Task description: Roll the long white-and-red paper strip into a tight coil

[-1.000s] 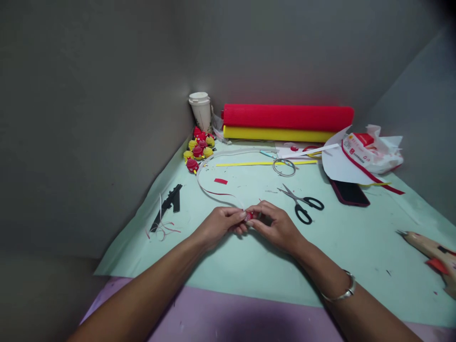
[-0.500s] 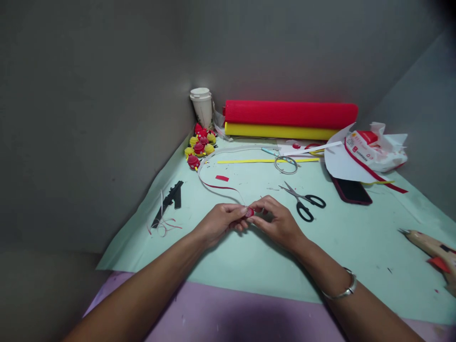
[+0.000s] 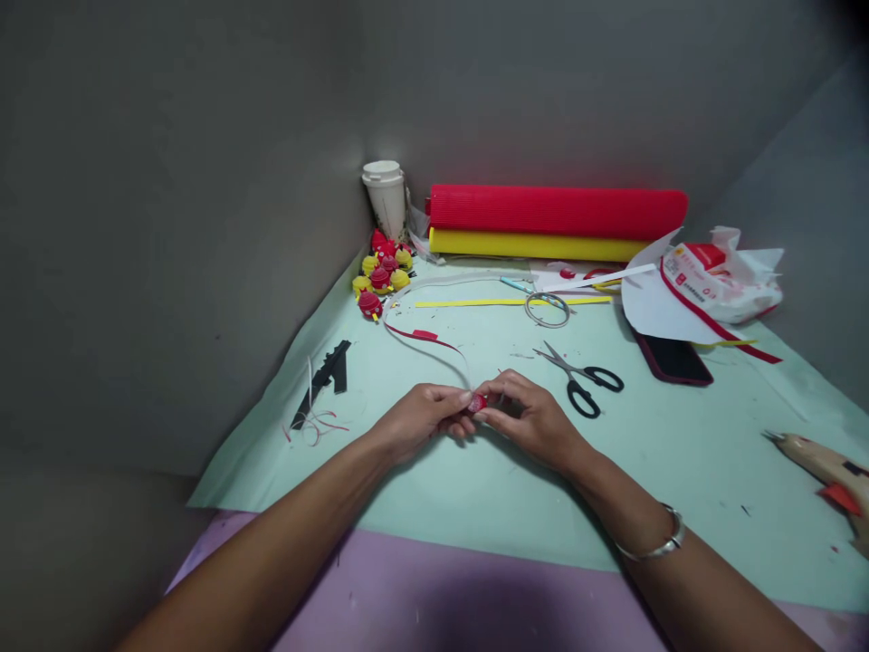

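Note:
Both hands meet over the pale green mat and pinch one small red paper coil. My left hand grips it from the left with closed fingers. My right hand pinches it from the right; a metal bangle is on that wrist. A long red and white paper strip trails from the coil in an arc toward the back left. It ends near a cluster of finished red and yellow coiled pieces.
Black-handled scissors lie right of my hands. Behind are a wire ring, a yellow strip, red and yellow rolls, a paper cup, a dark phone and a wrapper. A glue gun lies at right, black scraps at left.
The trailing strip has drawn in and straightened, its loop now shorter and lifted toward the coil. Both hands stay pinched on the coil in much the same place.

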